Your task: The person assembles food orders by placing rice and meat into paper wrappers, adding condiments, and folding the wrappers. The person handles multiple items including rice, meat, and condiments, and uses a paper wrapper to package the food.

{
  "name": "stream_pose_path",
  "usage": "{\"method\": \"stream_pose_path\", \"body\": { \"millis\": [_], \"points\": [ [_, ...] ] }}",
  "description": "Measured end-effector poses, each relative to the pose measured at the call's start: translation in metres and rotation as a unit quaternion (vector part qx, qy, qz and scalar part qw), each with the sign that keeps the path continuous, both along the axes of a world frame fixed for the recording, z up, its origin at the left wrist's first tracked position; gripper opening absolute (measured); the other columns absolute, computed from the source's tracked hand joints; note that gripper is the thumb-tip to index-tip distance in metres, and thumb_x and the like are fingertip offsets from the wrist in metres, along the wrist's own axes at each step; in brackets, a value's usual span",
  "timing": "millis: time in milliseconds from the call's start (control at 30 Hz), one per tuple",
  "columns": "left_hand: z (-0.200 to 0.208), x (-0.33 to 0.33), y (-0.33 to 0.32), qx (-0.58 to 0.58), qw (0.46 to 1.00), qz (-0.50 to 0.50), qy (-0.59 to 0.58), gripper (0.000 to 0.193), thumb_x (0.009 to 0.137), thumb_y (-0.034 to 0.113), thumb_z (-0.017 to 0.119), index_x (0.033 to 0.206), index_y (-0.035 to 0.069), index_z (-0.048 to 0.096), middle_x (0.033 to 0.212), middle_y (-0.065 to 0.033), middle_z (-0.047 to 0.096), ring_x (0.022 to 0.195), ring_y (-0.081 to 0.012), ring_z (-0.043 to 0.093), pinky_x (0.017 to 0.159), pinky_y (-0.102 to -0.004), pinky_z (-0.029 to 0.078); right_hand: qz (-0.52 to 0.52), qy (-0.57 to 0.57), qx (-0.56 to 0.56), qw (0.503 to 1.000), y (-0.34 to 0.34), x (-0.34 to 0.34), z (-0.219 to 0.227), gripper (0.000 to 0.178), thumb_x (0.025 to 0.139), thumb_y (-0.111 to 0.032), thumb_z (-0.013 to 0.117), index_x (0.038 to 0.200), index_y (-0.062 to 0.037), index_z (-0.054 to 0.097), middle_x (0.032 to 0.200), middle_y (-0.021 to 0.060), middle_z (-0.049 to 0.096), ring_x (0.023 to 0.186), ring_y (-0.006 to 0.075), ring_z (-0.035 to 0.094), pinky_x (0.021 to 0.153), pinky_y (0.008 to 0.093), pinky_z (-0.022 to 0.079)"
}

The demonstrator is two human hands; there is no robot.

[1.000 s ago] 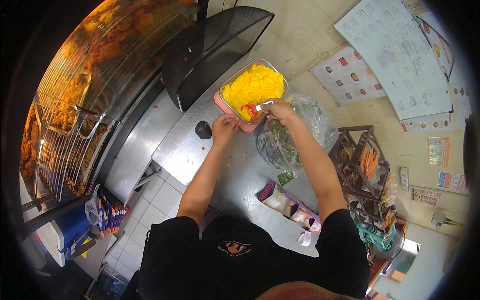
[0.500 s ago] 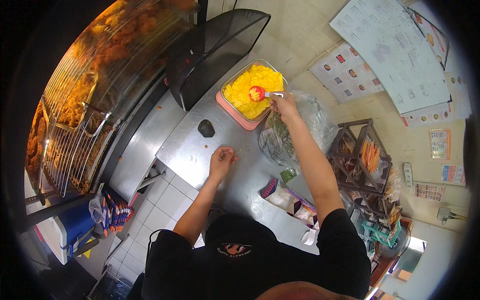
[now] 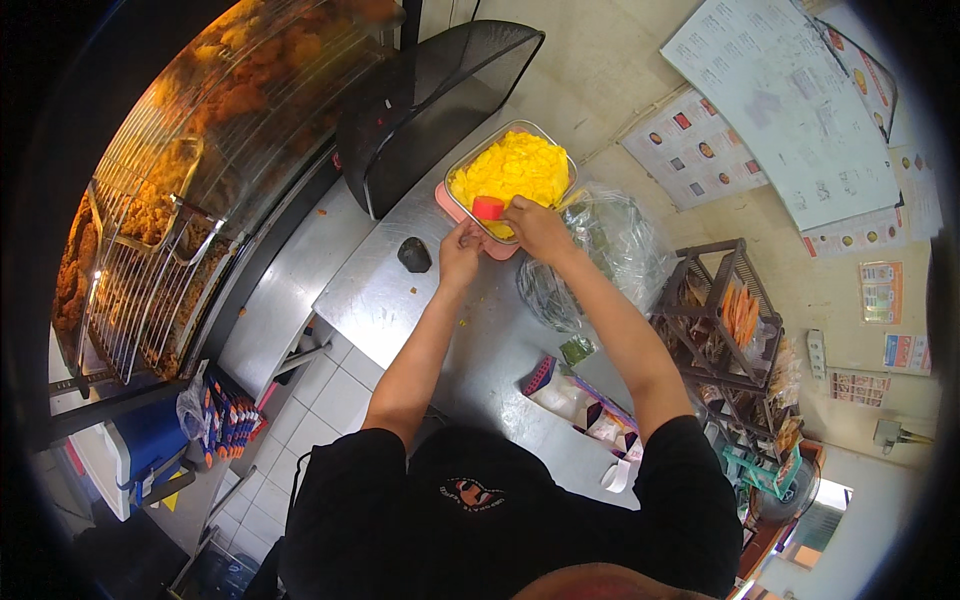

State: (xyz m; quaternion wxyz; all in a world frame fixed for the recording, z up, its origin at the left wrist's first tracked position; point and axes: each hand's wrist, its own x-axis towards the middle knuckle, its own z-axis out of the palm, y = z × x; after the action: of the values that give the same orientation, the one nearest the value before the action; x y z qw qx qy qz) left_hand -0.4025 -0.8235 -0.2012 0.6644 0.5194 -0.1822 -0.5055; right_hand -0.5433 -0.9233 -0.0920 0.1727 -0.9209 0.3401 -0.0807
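Observation:
A rectangular tray (image 3: pixel 572 170) with a pale rim is heaped with soft yellow food (image 3: pixel 520 165) that looks like scrambled egg. It sits on a pink board or lid (image 3: pixel 447 203) on the steel counter. My right hand (image 3: pixel 540 232) holds a red scoop (image 3: pixel 488 208), tipped over at the tray's near side; its handle is mostly hidden by my fingers. At the tray's near left edge, my left hand (image 3: pixel 460 250) has its fingers closed on the rim. A small dark lump (image 3: pixel 413 255) lies on the counter left of that hand.
A large clear plastic bag (image 3: pixel 610 260) with dark green contents sits right of the tray. Brown racks (image 3: pixel 720 310) of packets stand farther right, near an open box (image 3: pixel 580 400). A black mesh cover (image 3: pixel 440 100) rises behind left, beside a display case (image 3: pixel 150 220) of fried food.
My left hand has moved up and forward from the counter to the tray's edge. The red scoop has shifted nearer and left, turning from face-up with yellow food in it to tipped over.

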Motion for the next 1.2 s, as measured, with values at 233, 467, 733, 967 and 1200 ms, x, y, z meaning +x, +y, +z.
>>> {"method": "stream_pose_path", "body": {
  "millis": [233,467,733,967,1200],
  "points": [
    [-0.023,-0.009,-0.006,-0.001,0.994,-0.035,-0.102,0.035,0.103,0.002,0.061,0.137,-0.003,0.068,0.109,-0.0100,0.074,0.095,-0.0142,0.069,0.083,-0.0289,0.054,-0.040,-0.042,0.111,0.992,0.001,-0.023,-0.012,0.018,0.094,-0.010,0.071,0.109,-0.0046,0.079,0.100,0.0146,0.073,0.093,0.0310,0.072,0.082,0.0400,0.056],
    [-0.006,0.004,0.000,0.010,0.983,-0.104,-0.152,0.036,0.107,0.006,0.056,0.142,-0.003,0.064,0.120,-0.0092,0.074,0.106,-0.0138,0.068,0.090,-0.0279,0.053,-0.180,-0.099,0.352,0.913,-0.016,-0.022,-0.014,0.019,0.096,-0.014,0.074,0.107,-0.0003,0.079,0.090,0.0119,0.076,0.084,0.0198,0.072,0.072,0.0369,0.056],
    [-0.009,0.012,0.002,0.024,0.988,-0.139,-0.069,0.045,0.112,0.015,0.054,0.154,-0.003,0.052,0.125,-0.0074,0.071,0.108,-0.0140,0.067,0.090,-0.0278,0.054,-0.326,-0.209,0.462,0.798,-0.046,-0.010,-0.027,0.015,0.097,-0.013,0.074,0.102,0.0010,0.075,0.082,0.0054,0.069,0.069,0.0138,0.062,0.060,0.0291,0.050],
    [0.010,0.017,0.027,0.039,0.988,-0.119,-0.093,0.041,0.109,0.015,0.060,0.147,0.000,0.060,0.115,-0.0094,0.072,0.098,-0.0147,0.070,0.082,-0.0261,0.054,-0.386,-0.315,0.536,0.681,-0.049,-0.006,-0.033,0.011,0.102,-0.011,0.068,0.108,-0.0022,0.068,0.084,0.0026,0.066,0.070,0.0125,0.063,0.062,0.0249,0.053],
    [-0.006,-0.017,0.086,0.022,0.979,-0.136,-0.150,0.026,0.107,0.012,0.061,0.130,0.003,0.069,0.113,-0.0105,0.074,0.097,-0.0156,0.071,0.084,-0.0282,0.055,-0.324,-0.545,0.608,0.477,-0.030,-0.030,-0.026,0.007,0.103,-0.011,0.068,0.106,-0.0044,0.067,0.087,0.0023,0.069,0.076,0.0120,0.068,0.068,0.0229,0.059]
  ]
}}
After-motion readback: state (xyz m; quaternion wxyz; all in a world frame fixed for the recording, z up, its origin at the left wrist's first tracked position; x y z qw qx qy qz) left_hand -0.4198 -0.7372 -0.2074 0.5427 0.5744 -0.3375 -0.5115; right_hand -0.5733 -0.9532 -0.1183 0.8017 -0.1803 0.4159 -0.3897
